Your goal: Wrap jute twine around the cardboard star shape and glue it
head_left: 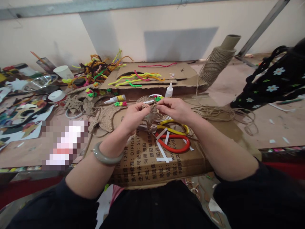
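Note:
Between my hands is a small star shape wrapped in brown jute twine (152,121). My left hand (133,117), with a grey-green bangle on the wrist, is closed, its thumb and finger pinching the star's upper side. My right hand (175,109) is closed in a pinch at the star's top, apparently on the twine; the strand itself is too fine to make out. Under them lie red-handled scissors (172,151) and a yellow loop handle (176,129), on a printed cardboard piece (147,171). Coiled twine discs (107,119) sit to the left.
A glue bottle (169,90) stands behind my hands; another glue bottle (116,99) lies left of it. Coloured pipe cleaners (138,78) rest on cardboard at the back. A twine spool (215,65) and a black flowered bag (269,79) stand right. A loose twine heap (216,113) lies nearby.

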Available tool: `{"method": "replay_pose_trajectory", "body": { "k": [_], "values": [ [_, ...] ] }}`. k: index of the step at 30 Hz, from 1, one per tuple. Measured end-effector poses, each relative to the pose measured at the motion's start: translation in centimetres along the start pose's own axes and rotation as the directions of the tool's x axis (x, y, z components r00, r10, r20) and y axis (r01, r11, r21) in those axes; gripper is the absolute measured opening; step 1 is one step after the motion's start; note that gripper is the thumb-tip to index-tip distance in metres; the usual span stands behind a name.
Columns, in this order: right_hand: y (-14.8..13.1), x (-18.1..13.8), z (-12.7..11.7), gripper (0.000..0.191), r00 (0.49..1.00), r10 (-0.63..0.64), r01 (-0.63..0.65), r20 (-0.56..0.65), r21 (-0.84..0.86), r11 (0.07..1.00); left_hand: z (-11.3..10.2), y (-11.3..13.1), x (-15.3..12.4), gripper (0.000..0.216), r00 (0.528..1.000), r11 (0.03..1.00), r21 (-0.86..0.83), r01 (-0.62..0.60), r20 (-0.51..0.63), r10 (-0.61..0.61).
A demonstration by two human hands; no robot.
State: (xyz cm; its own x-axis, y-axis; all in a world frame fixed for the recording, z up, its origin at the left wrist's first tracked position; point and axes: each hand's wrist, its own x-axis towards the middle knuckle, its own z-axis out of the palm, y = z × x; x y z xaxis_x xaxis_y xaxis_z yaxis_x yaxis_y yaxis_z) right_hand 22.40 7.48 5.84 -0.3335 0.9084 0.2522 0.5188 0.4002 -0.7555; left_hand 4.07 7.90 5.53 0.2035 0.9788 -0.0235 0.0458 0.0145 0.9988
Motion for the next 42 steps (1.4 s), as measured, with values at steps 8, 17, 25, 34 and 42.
{"method": "replay_pose_trajectory", "body": {
  "k": [8, 17, 25, 34, 42],
  "values": [
    [0.6, 0.0, 0.3, 0.02, 0.998, -0.035, 0.039, -0.048, 0.102, 0.994, 0.0, 0.0, -0.1, 0.017, 1.0, 0.999, -0.025, 0.022, 0.02, -0.022],
    [0.0, 0.0, 0.1, 0.022, 0.999, 0.002, 0.002, -0.043, 0.099, 0.995, 0.0, 0.1, -0.2, 0.018, 0.998, 0.998, -0.03, 0.052, 0.046, -0.051],
    [-0.5, 0.0, 0.2, 0.031, 1.0, 0.015, -0.017, -0.025, -0.045, 0.999, -0.1, -0.6, 0.0, 0.015, 0.996, 0.998, 0.045, -0.047, 0.082, 0.043],
    [-0.4, -0.1, 0.8, 0.024, 0.997, 0.001, -0.01, -0.079, -0.112, 0.994, 0.1, -0.4, -0.2, 0.015, 0.994, 0.997, 0.063, -0.033, 0.102, 0.027],
    [-0.7, -0.1, 0.2, 0.038, 0.999, 0.018, -0.022, -0.042, -0.089, 0.996, 0.0, -0.6, 0.1, 0.017, 0.999, 0.999, 0.044, -0.016, 0.048, 0.014]
  ]
}}
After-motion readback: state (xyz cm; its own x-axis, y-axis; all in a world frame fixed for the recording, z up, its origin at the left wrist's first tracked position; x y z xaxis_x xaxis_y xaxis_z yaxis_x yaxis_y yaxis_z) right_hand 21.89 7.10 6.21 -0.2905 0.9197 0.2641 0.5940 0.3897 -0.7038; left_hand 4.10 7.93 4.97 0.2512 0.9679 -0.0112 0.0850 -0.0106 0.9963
